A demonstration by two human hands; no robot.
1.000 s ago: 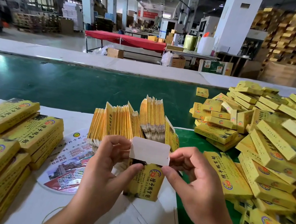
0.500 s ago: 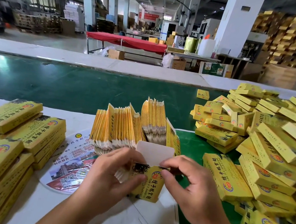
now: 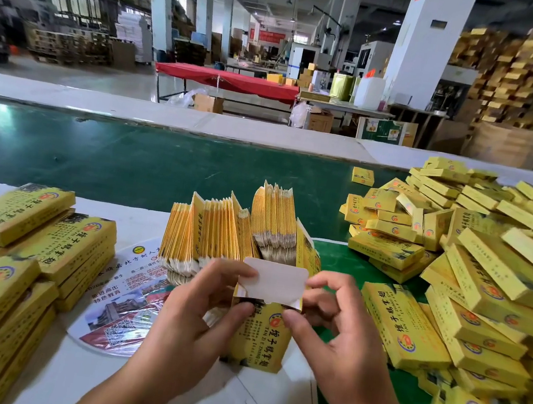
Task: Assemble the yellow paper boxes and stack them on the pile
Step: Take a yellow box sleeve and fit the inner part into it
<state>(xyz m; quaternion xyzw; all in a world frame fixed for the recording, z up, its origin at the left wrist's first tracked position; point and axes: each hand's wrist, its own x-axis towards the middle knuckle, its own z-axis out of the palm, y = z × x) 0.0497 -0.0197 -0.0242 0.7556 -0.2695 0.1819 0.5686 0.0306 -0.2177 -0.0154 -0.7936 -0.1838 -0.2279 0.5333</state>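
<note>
We are holding the yellow box [image 3: 258, 333] upright over the white counter [image 3: 119, 382], the left hand [image 3: 189, 313] pinching its left edge to steady it, while the right hand [image 3: 339, 333] is pinching the right edge so the white flap [image 3: 273, 284] can fold in. Compared with one second ago, we are bringing the flap lower toward the opening, and the finished pile [image 3: 489, 299] is waiting at the right.

Yellow printed paperboard box [image 3: 257, 336]: slight sheen outside, matt white inside flap. Flat yellow paperboard blanks [image 3: 219, 239]: raw white cut edges. Green conveyor belt [image 3: 128, 160]: smooth, glossy. White bench [image 3: 141, 219]: matt. Round printed disc [image 3: 123, 301]: shiny film.
</note>
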